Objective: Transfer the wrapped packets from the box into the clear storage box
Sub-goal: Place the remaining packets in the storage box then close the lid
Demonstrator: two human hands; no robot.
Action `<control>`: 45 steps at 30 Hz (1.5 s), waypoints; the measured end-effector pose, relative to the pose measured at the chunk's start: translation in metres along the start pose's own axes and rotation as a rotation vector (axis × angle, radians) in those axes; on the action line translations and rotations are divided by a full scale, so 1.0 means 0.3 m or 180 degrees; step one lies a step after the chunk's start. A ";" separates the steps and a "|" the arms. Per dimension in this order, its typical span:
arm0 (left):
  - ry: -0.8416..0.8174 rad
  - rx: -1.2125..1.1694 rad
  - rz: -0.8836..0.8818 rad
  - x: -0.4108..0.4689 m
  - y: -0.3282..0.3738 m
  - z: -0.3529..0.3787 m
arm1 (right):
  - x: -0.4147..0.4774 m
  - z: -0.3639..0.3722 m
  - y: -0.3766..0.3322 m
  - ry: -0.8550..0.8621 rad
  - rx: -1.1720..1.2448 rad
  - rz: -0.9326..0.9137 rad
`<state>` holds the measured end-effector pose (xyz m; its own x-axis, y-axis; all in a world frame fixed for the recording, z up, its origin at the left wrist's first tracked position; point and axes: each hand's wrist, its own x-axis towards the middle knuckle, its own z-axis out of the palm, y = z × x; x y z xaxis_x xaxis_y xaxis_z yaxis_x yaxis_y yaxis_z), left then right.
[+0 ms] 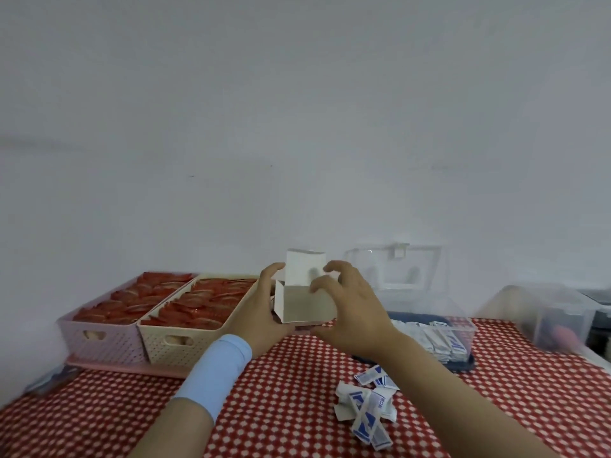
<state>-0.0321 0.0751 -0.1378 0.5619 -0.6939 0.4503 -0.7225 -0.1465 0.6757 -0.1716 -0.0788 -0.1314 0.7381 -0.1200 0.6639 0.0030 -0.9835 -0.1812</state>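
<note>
While the left hand (261, 312) grips the opened white box (304, 307) above the desk (281, 391), fingers wrapped round its side, the right hand (355, 314) sits at its mouth, fingers curled. Whether they pinch anything I cannot tell. Emptying seems the step in hand. Wrapped packets (441, 340) lie in the clear storage box (464, 327) just to the right, and loose packets (367, 406) lie nearer. The next move likely calls for drawing packets out and carrying them right.

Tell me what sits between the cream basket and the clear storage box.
In the head view, the open white box, gripped by the left hand, with the right hand at its right side.
</note>
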 end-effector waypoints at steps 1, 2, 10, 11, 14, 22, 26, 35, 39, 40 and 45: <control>-0.0017 0.0098 0.0066 0.004 0.015 0.001 | 0.005 -0.005 -0.005 -0.0079 -0.0343 -0.0143; -0.0041 0.0198 0.0110 0.007 0.031 0.004 | 0.009 -0.005 -0.007 -0.0205 -0.0601 -0.0209; -0.0060 0.1134 0.0514 0.016 0.145 0.018 | -0.012 -0.057 -0.018 -0.0699 -0.0487 0.0093; -0.0066 0.1314 0.0570 0.015 0.154 0.022 | -0.016 -0.075 -0.017 -0.0677 -0.0411 0.0192; -0.0047 0.1584 0.0599 0.003 0.179 0.023 | -0.032 -0.137 -0.002 -0.0656 -0.0065 0.0466; 0.0080 0.1194 0.0313 -0.008 0.181 0.017 | -0.071 -0.262 0.022 -0.1958 -0.0161 0.0959; 0.0078 0.0961 0.0282 -0.017 0.156 0.015 | -0.079 -0.237 0.020 -0.1909 -0.0361 0.1079; 0.0088 0.1030 0.0337 -0.034 0.168 0.019 | -0.027 -0.129 -0.073 -0.1025 0.0441 0.0932; 0.0038 0.1184 0.0346 -0.041 0.185 0.032 | 0.035 -0.122 -0.083 -0.1710 0.0308 0.1289; 0.0027 0.1222 0.0364 -0.045 0.188 0.036 | 0.047 -0.122 -0.080 -0.1794 0.0402 0.1494; 0.0013 0.1221 0.0349 -0.052 0.174 0.040 | 0.075 -0.129 -0.070 -0.1965 0.0130 0.1494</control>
<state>-0.0834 0.0700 -0.1166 0.4740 -0.7173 0.5106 -0.8759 -0.3249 0.3567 -0.1812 -0.0660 -0.0847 0.9104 -0.4136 -0.0114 -0.3869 -0.8411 -0.3780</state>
